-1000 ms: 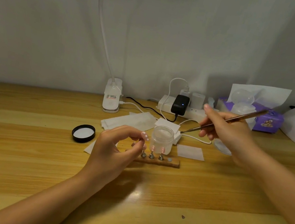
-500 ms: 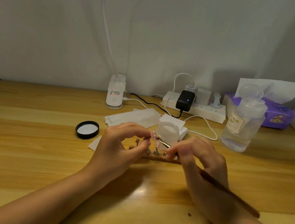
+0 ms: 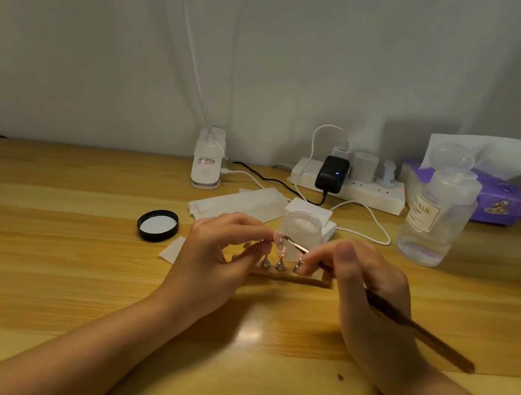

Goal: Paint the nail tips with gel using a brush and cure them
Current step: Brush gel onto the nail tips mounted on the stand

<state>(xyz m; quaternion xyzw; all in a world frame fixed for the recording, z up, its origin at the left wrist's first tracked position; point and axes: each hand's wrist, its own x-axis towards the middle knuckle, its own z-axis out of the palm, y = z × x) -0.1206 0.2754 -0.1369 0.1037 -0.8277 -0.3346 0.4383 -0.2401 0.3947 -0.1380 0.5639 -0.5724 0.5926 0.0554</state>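
- The left hand (image 3: 217, 259) pinches a pink nail tip (image 3: 278, 237) above a wooden stand (image 3: 287, 273).
- The right hand (image 3: 367, 296) grips a brush (image 3: 404, 322), its bristles touching the nail tip.
- Behind the stand sits an open clear jar (image 3: 301, 232); its black lid (image 3: 157, 225) lies left on the table (image 3: 32, 261).

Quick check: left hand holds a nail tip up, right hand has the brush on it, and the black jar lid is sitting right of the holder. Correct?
Not quite. The head view shows the black jar lid lying on the table to the left of the holder, not right of it. The rest stands: the left hand holds the nail tip up, and the right hand has the brush on it.
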